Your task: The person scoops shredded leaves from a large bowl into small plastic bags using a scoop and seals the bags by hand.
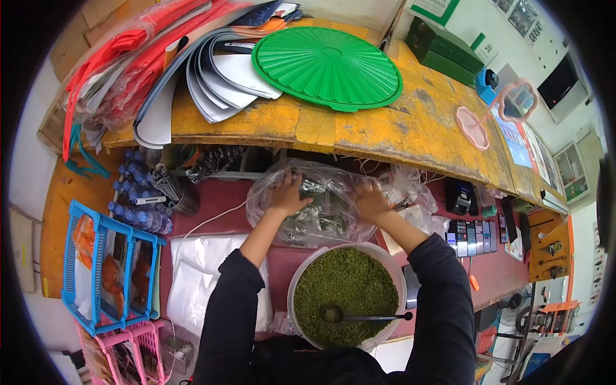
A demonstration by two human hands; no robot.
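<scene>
A large clear plastic bag [324, 224] with small green-filled packets inside lies across the red worktop. My left hand [290, 196] rests on its left part, fingers spread over the film. At the bag's right side my right hand [373, 201] reaches down onto the plastic, fingers apart and slightly blurred. Close in front of me stands a round white tub [292, 292] full of chopped dried green leaves [343, 282]. A black-handled scoop [372, 317] lies on the leaves, its handle reaching toward the tub's right rim.
White plastic bags [208, 282] lie left of the tub, beside a blue basket rack [97, 269]. Above the worktop, a yellow wooden shelf [295, 128] carries a green lid [327, 67] and papers [224, 83]. Several phones [471, 237] sit at right.
</scene>
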